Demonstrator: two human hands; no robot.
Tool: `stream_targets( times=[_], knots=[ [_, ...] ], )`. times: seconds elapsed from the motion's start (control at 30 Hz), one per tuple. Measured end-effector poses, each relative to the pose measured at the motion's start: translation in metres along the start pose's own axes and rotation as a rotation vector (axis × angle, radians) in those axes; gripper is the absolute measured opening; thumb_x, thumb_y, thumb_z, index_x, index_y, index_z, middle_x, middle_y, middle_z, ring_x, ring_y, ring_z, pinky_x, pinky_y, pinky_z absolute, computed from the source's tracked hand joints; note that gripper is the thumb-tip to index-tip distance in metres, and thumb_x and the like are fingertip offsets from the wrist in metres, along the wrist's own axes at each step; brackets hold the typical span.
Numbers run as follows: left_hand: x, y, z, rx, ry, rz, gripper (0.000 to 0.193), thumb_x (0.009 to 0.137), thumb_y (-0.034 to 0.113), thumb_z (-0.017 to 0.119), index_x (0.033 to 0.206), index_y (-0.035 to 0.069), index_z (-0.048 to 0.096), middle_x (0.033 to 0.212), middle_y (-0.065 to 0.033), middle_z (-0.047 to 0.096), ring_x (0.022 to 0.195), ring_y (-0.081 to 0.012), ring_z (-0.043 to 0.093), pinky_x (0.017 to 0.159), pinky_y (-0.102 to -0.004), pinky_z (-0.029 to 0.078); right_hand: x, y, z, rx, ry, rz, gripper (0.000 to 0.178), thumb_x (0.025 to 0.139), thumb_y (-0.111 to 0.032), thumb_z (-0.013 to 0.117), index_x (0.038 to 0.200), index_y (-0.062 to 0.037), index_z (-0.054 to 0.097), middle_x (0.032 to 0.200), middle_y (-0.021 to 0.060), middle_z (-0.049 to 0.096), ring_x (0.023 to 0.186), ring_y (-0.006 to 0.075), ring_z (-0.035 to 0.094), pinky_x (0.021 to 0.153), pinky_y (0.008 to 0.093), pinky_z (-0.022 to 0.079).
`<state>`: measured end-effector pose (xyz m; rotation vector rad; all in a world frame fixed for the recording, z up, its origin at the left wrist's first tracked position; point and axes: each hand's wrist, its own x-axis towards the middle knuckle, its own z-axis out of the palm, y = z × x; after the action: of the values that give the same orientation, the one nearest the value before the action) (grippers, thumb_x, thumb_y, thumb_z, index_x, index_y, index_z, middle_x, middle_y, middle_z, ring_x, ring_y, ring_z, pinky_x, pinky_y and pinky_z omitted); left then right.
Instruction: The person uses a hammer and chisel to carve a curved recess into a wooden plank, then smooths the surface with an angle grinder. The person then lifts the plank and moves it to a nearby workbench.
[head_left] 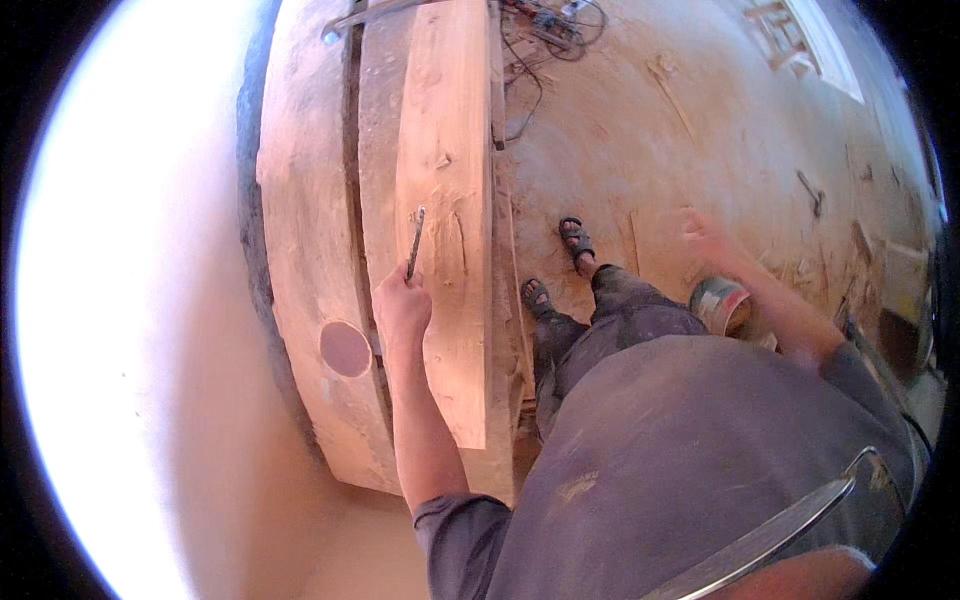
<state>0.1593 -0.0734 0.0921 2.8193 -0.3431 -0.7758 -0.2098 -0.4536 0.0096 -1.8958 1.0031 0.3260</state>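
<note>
Board (440, 110), pale and narrow, lying lengthwise on a workbench (305, 200) of thick planks in the head view, running from the rim at twelve o'clock to a squared end near six. Long edge on the three o'clock side straight, close along the bench's own outer edge; long edge on the nine o'clock side well inside the bench, with a dark gap (352, 150) between planks farther out. At nine o'clock, near the centre, left hand (403, 305) with fingers curled closed around a thin metal tool (416, 240), its tip toward twelve, over the board's face; contact at the tip impossible to tell. Just past that tip, toward one, a narrow slit (461, 240) in the wood, with shavings about it. Toward eight, a round brown patch (345, 348) on the outer plank. Bright wall (130, 300) at nine, hard by the bench, with little room on that flank. At eleven, a metal bar (385, 13) across the planks; just past twelve, tangled cables (560, 35) near the bench edge.

Between two and three, right hand (705, 232), blurred, out over the floor (610, 130); finger opening and any hold impossible to tell. At three, beside leg and forearm, a can (718, 305). Widest stretch for moving from twelve to three, strewn with scraps.
</note>
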Motion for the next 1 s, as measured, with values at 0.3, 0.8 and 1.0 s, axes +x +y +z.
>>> stream_targets(
  times=[0.3, 0.8, 1.0],
  knots=[
    [0.008, -0.003, -0.009, 0.072, -0.082, 0.284, 0.041, 0.101, 0.022, 0.048, 0.138, 0.009, 0.059, 0.113, -0.0261, 0.069, 0.109, -0.0429, 0.066, 0.094, -0.0529, 0.049, -0.167, 0.081, 0.079, 0.129, 0.161, 0.187, 0.05, 0.088, -0.015, 0.066, 0.135, -0.0004, 0.058, 0.1, 0.0141, 0.072, 0.093, 0.0238, 0.069, 0.083, 0.0383, 0.053],
    [0.02, -0.016, -0.004, 0.305, -0.027, 0.453, 0.027, 0.088, 0.011, 0.053, 0.107, 0.001, 0.069, 0.102, -0.0282, 0.071, 0.101, -0.0442, 0.068, 0.088, -0.052, 0.054, -0.229, 0.012, 0.129, 0.079, 0.242, 0.165, 0.049, 0.087, -0.01, 0.063, 0.134, 0.0024, 0.058, 0.101, 0.0145, 0.072, 0.093, 0.0237, 0.07, 0.083, 0.0355, 0.055],
    [0.007, -0.044, 0.0, 0.341, 0.006, 0.522, 0.023, 0.087, 0.011, 0.054, 0.104, -0.001, 0.065, 0.098, -0.0265, 0.071, 0.094, -0.045, 0.07, 0.083, -0.0529, 0.055, -0.217, 0.01, 0.122, 0.109, 0.222, 0.126, 0.046, 0.088, -0.01, 0.061, 0.132, 0.0026, 0.059, 0.101, 0.0157, 0.072, 0.093, 0.0227, 0.07, 0.083, 0.0362, 0.055]
  ],
)
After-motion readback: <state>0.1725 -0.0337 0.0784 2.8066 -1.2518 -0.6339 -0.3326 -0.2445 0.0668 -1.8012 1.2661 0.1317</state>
